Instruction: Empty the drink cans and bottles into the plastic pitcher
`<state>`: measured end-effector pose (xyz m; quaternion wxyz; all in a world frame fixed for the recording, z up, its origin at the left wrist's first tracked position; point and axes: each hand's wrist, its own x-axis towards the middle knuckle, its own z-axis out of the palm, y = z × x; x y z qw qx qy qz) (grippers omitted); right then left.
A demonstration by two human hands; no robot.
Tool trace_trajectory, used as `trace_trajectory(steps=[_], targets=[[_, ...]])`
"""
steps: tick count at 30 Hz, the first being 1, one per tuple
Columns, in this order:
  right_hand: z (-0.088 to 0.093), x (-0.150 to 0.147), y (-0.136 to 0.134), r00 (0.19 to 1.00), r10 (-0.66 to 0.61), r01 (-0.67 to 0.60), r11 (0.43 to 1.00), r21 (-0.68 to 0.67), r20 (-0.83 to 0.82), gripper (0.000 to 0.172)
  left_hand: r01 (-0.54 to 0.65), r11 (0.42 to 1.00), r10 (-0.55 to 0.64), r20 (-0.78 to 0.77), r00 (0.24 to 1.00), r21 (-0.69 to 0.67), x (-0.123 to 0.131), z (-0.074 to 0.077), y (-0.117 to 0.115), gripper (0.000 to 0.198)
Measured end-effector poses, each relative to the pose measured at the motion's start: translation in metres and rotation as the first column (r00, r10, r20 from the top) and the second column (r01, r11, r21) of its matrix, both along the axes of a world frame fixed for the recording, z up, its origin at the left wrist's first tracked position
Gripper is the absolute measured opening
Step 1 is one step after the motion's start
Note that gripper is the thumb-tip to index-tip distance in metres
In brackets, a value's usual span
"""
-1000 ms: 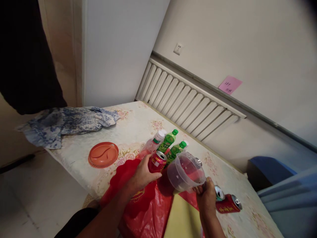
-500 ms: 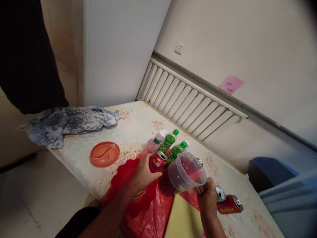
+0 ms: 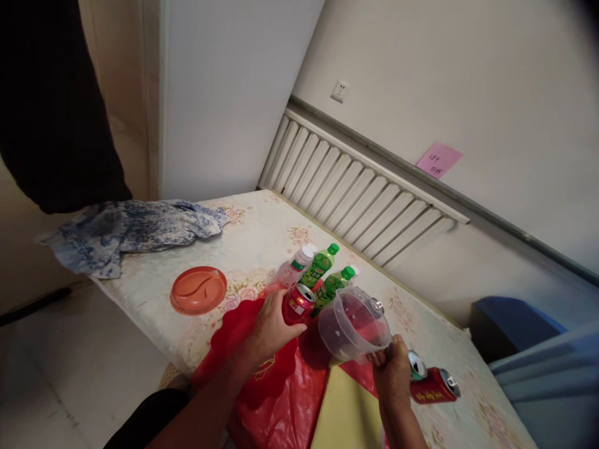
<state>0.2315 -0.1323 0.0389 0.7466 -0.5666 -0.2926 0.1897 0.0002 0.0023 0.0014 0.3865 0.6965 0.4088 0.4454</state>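
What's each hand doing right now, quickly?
Left hand: closed around a red can, thumb on the near side.
Right hand: closed, holding a clear plastic container at its side.

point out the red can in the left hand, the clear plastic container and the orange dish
Red can (image 3: 296, 307): head view, on its printed side
Clear plastic container (image 3: 331, 332): head view, on its outer wall
Orange dish (image 3: 198, 292): head view, on its upper face
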Motion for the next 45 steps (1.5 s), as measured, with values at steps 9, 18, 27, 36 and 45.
trace_trajectory(steps=[9,18,27,36,45], targets=[[0.0019,-0.0026,0.0019,0.998,-0.029,0.029,1.0,0.003,-0.06,0.044,0.012,1.0,-0.011,0.008,1.0,-0.015,0.0004,-0.0005,0.0,0.064],[0.0012,-0.0011,0.0009,1.0,-0.019,0.019,1.0,-0.011,0.005,0.044,0.016,1.0,-0.016,0.013,1.0,-0.01,0.0002,-0.001,0.0004,0.062],[-0.0003,-0.0002,-0.0005,1.0,-0.016,0.016,1.0,-0.009,-0.027,0.042,0.005,1.0,-0.005,0.024,1.0,-0.011,0.0,-0.0009,0.0003,0.064],[0.0011,-0.0024,0.001,0.992,-0.038,0.038,0.999,-0.008,-0.121,0.041,0.021,1.0,-0.021,0.003,1.0,-0.019,0.0003,-0.0006,-0.0003,0.062],[0.0054,-0.0066,0.0002,1.0,-0.021,0.021,1.0,-0.017,-0.001,0.041,0.027,0.999,-0.026,0.013,1.0,-0.03,-0.002,0.0026,-0.0019,0.063]])
